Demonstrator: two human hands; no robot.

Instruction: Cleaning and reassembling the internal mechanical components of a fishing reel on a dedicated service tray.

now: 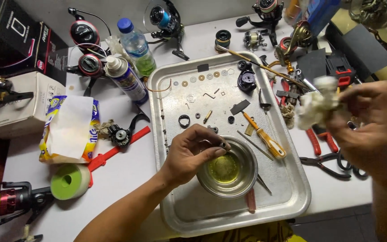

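Yellow-and-white packet (70,130) lies left on the bench (126,175), black boxes (23,36) stacked behind, blue-capped bottle (135,45) and spray can (126,78) upright by the tray (292,197). Left hand (189,154) reaches down, grip pinched narrow on a small dark part (223,145) at the bowl (227,168) rim. Right hand (366,123), raised and blurred, clutches a white rag (316,105); what's inside it is hidden.

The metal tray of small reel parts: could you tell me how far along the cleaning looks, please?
Done: washers and small parts lie in a row on the metal tray. In hand: the left hand holds a small dark part at the rim of a steel bowl of yellowish liquid; the right hand holds a crumpled white cloth. Left: loose pieces and a black side cover remain unassembled.
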